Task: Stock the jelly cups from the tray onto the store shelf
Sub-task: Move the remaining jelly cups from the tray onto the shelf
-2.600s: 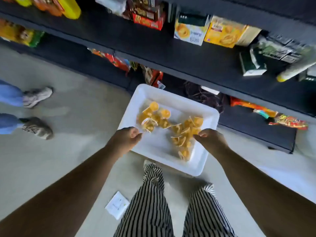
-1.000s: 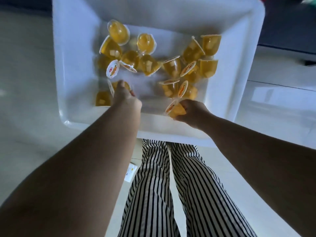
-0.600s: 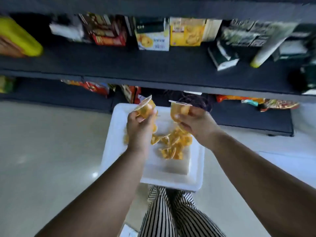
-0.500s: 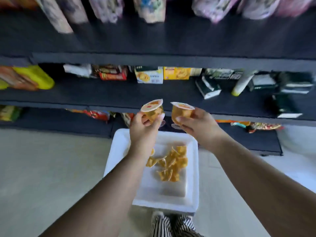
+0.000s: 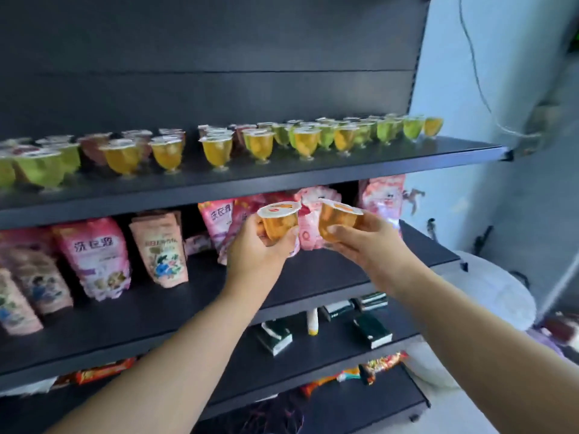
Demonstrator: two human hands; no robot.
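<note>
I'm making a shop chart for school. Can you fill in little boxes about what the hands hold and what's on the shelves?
left hand: grips an orange jelly cup
right hand: grips another orange cup
top shelf: rows of jelly cups, green, yellow, reddish
shelf below: pink snack bags
cups placed yet: no, both below the top shelf
</note>
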